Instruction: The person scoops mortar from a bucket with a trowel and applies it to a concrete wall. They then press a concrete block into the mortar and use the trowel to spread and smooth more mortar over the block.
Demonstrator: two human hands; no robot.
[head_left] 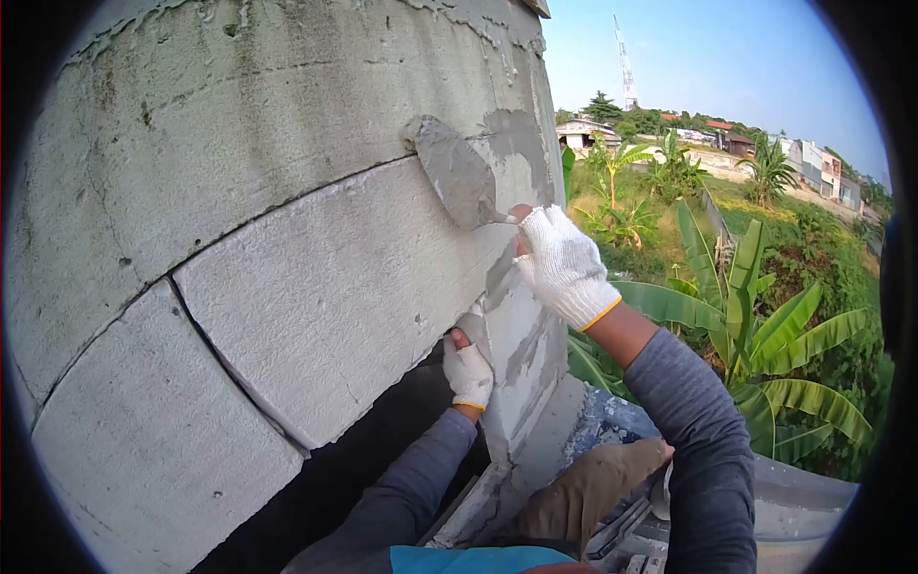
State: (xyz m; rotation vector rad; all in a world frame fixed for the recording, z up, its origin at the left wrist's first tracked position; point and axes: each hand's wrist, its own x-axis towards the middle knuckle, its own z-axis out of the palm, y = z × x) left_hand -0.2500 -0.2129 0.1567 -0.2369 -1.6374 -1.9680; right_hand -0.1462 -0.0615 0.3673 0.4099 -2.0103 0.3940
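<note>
My right hand [564, 263], in a white fingerless glove with a yellow cuff edge, is closed round the handle of a pointed trowel [457, 172]. The trowel's mortar-smeared blade lies against the wall, over the seam between the upper course and a pale block [316, 297]. Lower down, my left hand [468, 371], gloved alike, is at the block's lower right corner beside the dark gap. Its thumb shows at the block's edge; the other fingers are hidden. Wet grey mortar [516, 143] covers part of the wall's corner, right of the blade.
Another block [163, 430] sits at the lower left, past a dark vertical joint. A dark opening [382, 440] lies under the blocks. My bent knee [598, 483] is below, near a metal roof edge [794, 497]. Banana plants [741, 297] grow at the right, with buildings beyond.
</note>
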